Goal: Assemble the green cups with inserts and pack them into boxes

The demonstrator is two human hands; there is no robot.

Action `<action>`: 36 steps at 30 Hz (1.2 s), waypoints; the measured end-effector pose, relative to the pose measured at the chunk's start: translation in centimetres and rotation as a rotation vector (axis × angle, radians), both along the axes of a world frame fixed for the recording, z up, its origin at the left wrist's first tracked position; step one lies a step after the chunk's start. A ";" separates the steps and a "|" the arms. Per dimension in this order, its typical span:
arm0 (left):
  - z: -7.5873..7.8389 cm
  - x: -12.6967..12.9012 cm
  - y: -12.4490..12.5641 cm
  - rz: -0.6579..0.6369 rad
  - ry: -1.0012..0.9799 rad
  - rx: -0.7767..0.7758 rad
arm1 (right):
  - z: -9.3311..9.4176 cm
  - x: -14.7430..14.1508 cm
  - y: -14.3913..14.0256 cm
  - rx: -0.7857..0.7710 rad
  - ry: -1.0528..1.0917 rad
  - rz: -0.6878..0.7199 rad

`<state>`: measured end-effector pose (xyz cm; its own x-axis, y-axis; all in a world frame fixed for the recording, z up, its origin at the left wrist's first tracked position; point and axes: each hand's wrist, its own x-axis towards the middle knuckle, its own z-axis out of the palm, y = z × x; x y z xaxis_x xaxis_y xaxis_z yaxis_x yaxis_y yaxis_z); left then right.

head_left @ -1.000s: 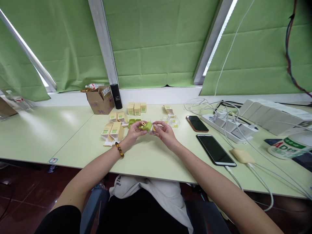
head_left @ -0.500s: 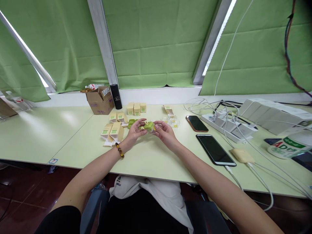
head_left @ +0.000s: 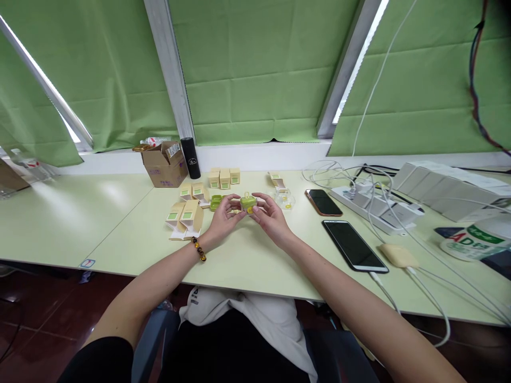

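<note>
Between my two hands, just above the table, is a small green case (head_left: pixel 248 201) with a clear lower part, a yellow patch and a loop on top. My left hand (head_left: pixel 225 218) pinches its left side, and my right hand (head_left: pixel 272 219) grips the right side. Just beyond my left hand lies another green case (head_left: pixel 216 201), partly hidden by the fingers. Clear plastic covers (head_left: pixel 285 199) with yellow spots lie behind my right hand. Left of my left hand stand opened cream boxes (head_left: pixel 191 214) with green squares.
Several closed cream boxes (head_left: pixel 224 177) stand near the wall, beside a black bottle (head_left: pixel 190 158) and a cardboard box (head_left: pixel 165 166). An opened cream box (head_left: pixel 276 179) lies farther right. Two phones, a white phone (head_left: pixel 354 246) among them, and a cabled power strip (head_left: pixel 371 209) occupy the right side.
The green case has been turned from a tilted to a more upright position, its loop now on top and the yellow patch facing me. Both hands have shifted slightly right.
</note>
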<state>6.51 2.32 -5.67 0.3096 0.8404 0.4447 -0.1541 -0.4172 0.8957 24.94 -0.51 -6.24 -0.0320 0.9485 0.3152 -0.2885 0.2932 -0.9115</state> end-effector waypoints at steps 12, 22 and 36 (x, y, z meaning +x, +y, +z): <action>0.0 -0.2 0.1 0.002 0.027 0.021 | 0.1 -0.3 -0.3 0.016 -0.051 -0.006; -0.5 -0.4 0.8 0.017 0.016 0.045 | 0.0 -0.2 -0.3 0.020 -0.076 -0.034; -0.5 -0.6 1.1 0.045 -0.008 0.005 | -1.1 -0.4 0.0 0.186 -0.241 -0.057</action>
<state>5.94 3.40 -6.13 0.2677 0.8511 0.4516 -0.1422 -0.4287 0.8922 24.57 -0.46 -7.37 -0.0752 0.8776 0.4734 -0.0492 0.4709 -0.8808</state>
